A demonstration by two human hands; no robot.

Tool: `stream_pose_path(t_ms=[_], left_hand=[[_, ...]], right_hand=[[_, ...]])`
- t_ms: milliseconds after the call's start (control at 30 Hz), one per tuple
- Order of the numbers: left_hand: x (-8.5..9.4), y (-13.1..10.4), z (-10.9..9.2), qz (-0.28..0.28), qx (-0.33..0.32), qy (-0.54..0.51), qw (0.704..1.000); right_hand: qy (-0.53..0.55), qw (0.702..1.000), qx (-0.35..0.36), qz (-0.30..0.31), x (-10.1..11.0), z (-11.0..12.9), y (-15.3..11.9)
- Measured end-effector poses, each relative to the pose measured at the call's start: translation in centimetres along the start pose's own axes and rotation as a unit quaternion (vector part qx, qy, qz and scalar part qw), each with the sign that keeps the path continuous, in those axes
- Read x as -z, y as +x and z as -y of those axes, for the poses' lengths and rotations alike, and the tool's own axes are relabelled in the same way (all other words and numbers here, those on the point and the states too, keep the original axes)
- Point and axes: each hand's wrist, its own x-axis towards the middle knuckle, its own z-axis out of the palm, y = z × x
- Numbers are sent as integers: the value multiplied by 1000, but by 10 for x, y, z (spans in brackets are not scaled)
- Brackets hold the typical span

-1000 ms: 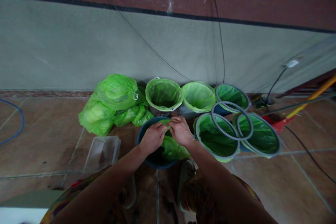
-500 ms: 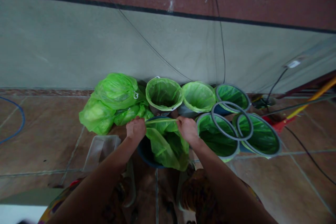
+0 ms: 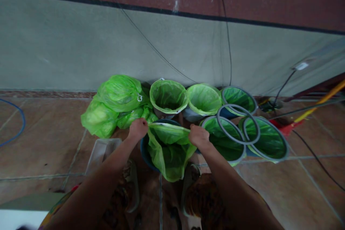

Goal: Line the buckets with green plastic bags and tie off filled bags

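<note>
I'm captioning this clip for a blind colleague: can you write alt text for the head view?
Two bare hands, left hand and right hand, stretch open a green plastic bag over a dark blue bin on a tiled floor. Behind and to the right stand several bins lined with green bags, some with grey rings; tied green bags lie at left by the wall.

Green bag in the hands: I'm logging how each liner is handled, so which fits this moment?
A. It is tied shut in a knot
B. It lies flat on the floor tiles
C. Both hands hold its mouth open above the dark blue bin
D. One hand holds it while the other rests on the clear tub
C: the left hand and right hand grip opposite edges of the bag, mouth spread, over the bin.
</note>
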Motion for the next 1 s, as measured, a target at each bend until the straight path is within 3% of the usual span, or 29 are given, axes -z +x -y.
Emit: stream_pose_path(t_ms=[167,400,567,667,800,1000], left_hand=[[-16,-18,-21,9,-36,-20,999],[-35,-35,-32,2,-155,-69,986],[-36,-42,-39,18,-193,-97,976],[-39,-53,-45,41,-165,-86,982],[-43,-60,-46,72,-126,3,989],[-21,-36,-25,90,-79,118,986]], right_hand=[[46,989,118,-71,-6,14,-1],[75,967,236,-63,-16,22,3],[70,975,201,-68,-16,24,1],[85,979,170,-76,-15,29,-2],[77,986,133,-72,-14,34,-1],[25,997,29,-68,-9,21,4]])
